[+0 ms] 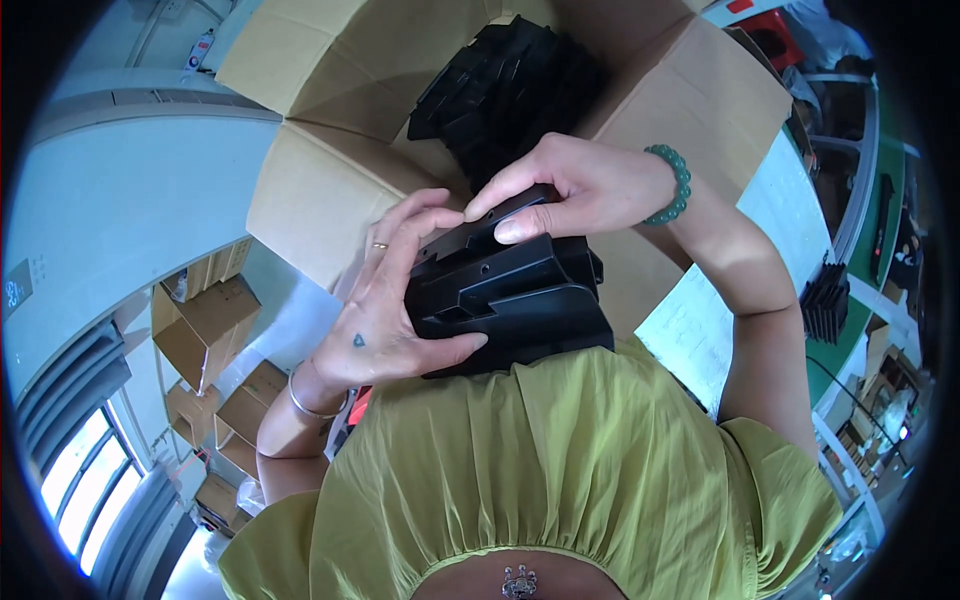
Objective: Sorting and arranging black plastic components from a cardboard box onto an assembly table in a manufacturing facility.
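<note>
Close against my chest is a stack of black moulded plastic parts (540, 315), with ridges, slots and small holes. My left hand (385, 300) grips its left side, thumb on the near part and fingers round the far side. My right hand (570, 190) pinches the far, upper black plastic part (520, 208) between thumb and forefinger. Its fingertips come close to those of my left hand. Just beyond both hands stands an open cardboard box (345, 165). More black plastic parts (510, 95) lie piled inside it; their lower portion is in shadow.
Box flaps (700, 110) spread out around the opening. At the right, another stack of black parts (826, 303) rests on a green-topped bench (858, 285). Several smaller cartons (205, 330) stand at the left, below a pale wall (150, 190). A bottle (199, 50) is at the upper left.
</note>
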A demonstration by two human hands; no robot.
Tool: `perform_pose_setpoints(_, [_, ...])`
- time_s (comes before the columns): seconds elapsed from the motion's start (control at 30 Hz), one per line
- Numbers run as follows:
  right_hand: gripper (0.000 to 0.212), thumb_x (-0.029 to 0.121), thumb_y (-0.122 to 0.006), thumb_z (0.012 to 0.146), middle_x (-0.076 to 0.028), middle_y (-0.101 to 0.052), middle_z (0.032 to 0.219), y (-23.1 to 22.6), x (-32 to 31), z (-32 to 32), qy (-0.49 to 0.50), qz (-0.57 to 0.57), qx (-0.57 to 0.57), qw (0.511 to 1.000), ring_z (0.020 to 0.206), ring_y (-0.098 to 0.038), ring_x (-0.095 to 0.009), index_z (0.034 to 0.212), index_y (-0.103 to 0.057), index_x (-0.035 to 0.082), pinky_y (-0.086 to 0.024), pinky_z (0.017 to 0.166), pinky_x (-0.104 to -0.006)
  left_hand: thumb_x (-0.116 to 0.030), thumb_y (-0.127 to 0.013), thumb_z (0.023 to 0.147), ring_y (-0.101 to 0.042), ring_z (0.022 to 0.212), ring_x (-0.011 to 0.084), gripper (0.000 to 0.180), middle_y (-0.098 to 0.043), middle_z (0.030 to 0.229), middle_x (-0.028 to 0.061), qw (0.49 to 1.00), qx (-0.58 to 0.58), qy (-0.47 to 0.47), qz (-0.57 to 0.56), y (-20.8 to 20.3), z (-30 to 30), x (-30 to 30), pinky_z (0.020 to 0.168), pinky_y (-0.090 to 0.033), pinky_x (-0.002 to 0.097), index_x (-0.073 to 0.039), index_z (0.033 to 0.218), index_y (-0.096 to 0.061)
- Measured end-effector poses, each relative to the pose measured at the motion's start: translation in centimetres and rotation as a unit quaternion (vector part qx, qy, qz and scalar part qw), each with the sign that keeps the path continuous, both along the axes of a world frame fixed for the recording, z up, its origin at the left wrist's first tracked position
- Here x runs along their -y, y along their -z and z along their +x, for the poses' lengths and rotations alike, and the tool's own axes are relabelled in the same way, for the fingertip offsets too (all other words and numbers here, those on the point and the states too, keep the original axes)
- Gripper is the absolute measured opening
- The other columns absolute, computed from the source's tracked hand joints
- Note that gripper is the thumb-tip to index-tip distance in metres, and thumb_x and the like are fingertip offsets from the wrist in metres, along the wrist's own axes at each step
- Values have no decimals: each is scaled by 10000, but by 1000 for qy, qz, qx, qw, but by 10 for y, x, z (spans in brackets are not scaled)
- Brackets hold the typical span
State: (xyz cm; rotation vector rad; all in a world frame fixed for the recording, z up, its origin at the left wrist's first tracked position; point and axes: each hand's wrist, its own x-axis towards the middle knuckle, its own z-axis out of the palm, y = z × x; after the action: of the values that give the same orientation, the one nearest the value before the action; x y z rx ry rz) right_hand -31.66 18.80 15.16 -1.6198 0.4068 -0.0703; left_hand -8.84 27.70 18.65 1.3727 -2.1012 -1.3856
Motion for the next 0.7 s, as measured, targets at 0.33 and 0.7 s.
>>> perform_pose_setpoints(0.33, [393,281,-478,916,-84,-624,866,-1,25,36,-98,142,-81,982,709,-590,-132,1200,-461,11,-487,628,-239,-239,-738,574,-494,1064,292,844,-492,1146,175,954,-87,185,219,29,31,20,925,-374,350,20,1272,-338])
perform_pose_setpoints(0.7, [304,151,-430,877,-141,-616,630,321,224,47,372,-37,-431,821,497,-601,-212,707,-606,-29,-513,438,-311,45,-664,475,-478,1112,224,827,-523,1177,110,776,-349,-286,441,58,100,-84,993,-315,298,53,1259,-400])
